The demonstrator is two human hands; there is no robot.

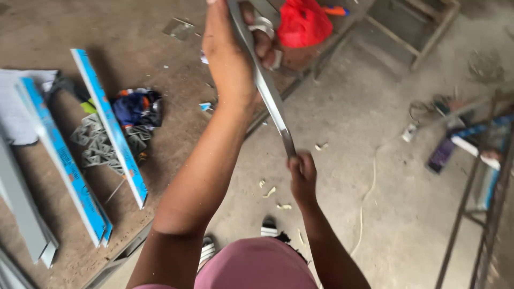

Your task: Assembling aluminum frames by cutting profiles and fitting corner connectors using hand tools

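Note:
A long grey metal strip [267,91] runs from the top middle down to the centre. My left hand [227,48] grips its upper part, raised close to the camera, with a white roll of tape [263,25] by the fingers. My right hand [302,174] is closed on the strip's lower end, over the concrete floor. Both arms stretch out in front of me above my pink garment and striped sandals [270,227].
A brown worktable [48,32] on the left holds blue-taped profile strips [110,126], grey profiles [21,206], corner brackets [99,144] and a cloth. A red bag [302,21] lies at the table's far end. A metal rack [482,187], cable and tools stand at right.

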